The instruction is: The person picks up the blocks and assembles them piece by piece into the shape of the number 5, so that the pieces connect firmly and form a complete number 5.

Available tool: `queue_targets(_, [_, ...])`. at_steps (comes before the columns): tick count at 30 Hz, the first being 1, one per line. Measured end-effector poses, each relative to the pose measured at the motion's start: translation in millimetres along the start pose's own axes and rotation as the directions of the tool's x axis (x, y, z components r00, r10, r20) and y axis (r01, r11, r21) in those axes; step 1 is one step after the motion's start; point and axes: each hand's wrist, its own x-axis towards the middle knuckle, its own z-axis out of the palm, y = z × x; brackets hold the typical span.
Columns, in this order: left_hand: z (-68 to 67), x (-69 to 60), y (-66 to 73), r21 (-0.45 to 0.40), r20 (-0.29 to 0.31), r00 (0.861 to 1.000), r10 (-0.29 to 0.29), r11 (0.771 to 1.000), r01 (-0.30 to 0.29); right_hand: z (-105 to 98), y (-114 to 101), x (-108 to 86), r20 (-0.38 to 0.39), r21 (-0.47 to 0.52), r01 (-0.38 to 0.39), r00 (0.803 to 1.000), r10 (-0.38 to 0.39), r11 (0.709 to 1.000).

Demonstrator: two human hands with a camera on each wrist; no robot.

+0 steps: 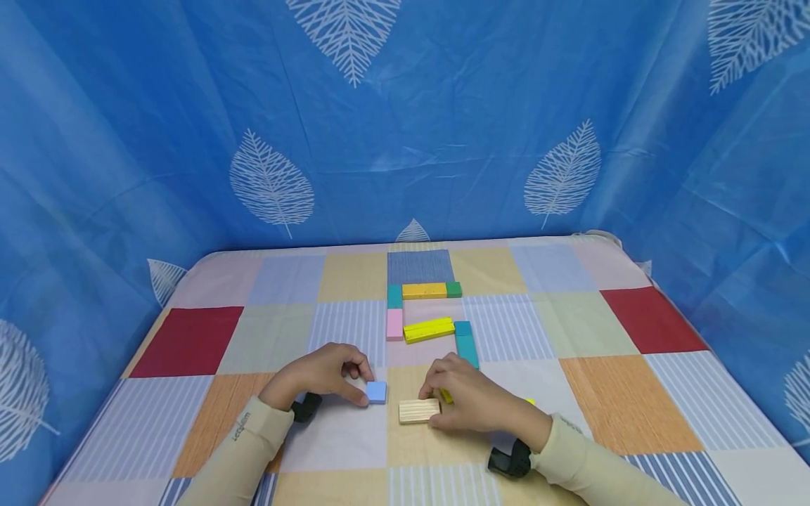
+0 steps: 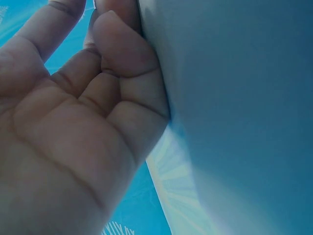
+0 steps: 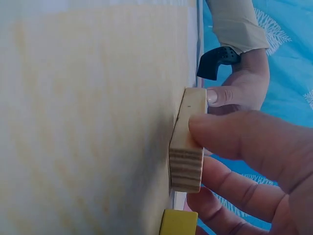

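A light blue block (image 1: 377, 392) lies flat on the patchwork cloth. My left hand (image 1: 329, 372) pinches its left end with thumb and forefinger; the left wrist view shows my curled fingers (image 2: 132, 88) but not the block. To its right is a plain wooden block (image 1: 418, 411), which my right hand (image 1: 471, 397) holds at its right end. In the right wrist view the thumb presses one side of the wooden block (image 3: 188, 142), with fingers on the opposite side. A small gap separates the two blocks. A yellow block (image 3: 178, 223) sits beside it, partly hidden by my right hand.
Farther back, blocks form a bent line: green (image 1: 453, 289), orange (image 1: 424, 291), teal (image 1: 395, 296), pink (image 1: 394, 325), yellow (image 1: 429, 329) and blue-teal (image 1: 466, 344). A bit of yellow (image 1: 530, 401) shows behind my right wrist. A blue leaf-print curtain (image 1: 430, 140) surrounds the table.
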Motion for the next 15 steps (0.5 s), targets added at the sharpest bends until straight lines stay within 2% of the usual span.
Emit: queue_targets(15, [-1.1, -0.3, 1.5, -0.010, 0.008, 1.000, 0.000, 1.000, 0.000, 1.2, 4.7, 2.1, -0.053, -0.013, -0.025, 0.998, 0.024, 1.000])
